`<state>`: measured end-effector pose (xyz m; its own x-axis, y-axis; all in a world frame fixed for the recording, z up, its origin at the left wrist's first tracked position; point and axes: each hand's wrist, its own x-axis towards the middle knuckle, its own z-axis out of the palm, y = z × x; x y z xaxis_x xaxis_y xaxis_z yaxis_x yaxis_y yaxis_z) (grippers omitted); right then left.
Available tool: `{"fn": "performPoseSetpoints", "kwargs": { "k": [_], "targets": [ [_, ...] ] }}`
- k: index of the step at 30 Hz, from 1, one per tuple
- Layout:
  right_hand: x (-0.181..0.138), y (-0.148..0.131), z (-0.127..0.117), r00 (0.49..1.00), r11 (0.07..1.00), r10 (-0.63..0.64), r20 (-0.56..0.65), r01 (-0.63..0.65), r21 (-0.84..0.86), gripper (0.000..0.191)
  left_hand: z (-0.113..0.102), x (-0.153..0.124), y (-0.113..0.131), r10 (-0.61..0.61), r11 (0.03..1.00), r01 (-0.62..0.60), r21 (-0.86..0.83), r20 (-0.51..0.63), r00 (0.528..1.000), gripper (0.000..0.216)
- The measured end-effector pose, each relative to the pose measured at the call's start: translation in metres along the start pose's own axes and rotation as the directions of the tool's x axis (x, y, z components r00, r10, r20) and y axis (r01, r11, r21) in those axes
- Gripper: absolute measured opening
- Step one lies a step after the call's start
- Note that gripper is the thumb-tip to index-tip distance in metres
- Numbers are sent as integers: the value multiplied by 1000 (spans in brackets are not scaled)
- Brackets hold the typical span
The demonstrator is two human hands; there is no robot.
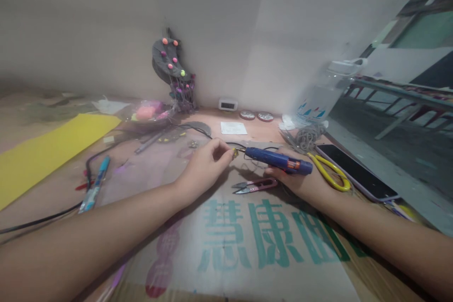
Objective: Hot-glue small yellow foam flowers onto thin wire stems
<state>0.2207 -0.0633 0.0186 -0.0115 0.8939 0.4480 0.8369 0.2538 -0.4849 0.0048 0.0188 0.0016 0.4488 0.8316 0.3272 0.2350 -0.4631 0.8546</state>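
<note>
Center of frame: the right hand point(295, 177) grips a blue glue gun point(265, 156); the left hand point(207, 165) pinches a small yellow piece point(235, 153) at its nozzle. Lower center — printed sheet point(255, 281), green characters, "慧康" legible.

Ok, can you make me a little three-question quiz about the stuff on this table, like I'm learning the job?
1. Which hand holds the blue tool?
2. True or false: the yellow paper lies left of the phone.
3. Fill in: in the picture, just below the blue tool lie the pink ___.

Key:
1. The right hand.
2. True.
3. Snips.
</note>
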Motion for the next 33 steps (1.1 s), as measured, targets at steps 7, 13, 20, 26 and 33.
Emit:
{"fn": "performPoseSetpoints", "kwargs": {
  "k": [7, 13, 20, 26, 33],
  "targets": [
    [-1, 4, 1, 1000, 1000, 2, -24, -2, -23, 6, 0, 1, 0, 9, 1000, -9, -9, 8, 1000, 18],
    [-1, 2, 1, 999, 999, 32, -17, -33, -23, 8, 1, 1, -1, 6, 1000, -6, -21, 1, 1000, 17],
    [-2, 6, 1, 999, 998, 15, -29, -16, -53, 11, 1, 1, -2, 12, 999, -12, -41, 7, 1000, 17],
    [-2, 9, 2, 1000, 998, 10, -26, -11, -63, 13, 0, 2, -4, 8, 998, -7, -62, 11, 1000, 17],
    [-3, 12, 4, 999, 999, -3, -33, 1, -54, 11, 0, 3, -3, -5, 995, 5, -97, 4, 1000, 16]
  ]
}}
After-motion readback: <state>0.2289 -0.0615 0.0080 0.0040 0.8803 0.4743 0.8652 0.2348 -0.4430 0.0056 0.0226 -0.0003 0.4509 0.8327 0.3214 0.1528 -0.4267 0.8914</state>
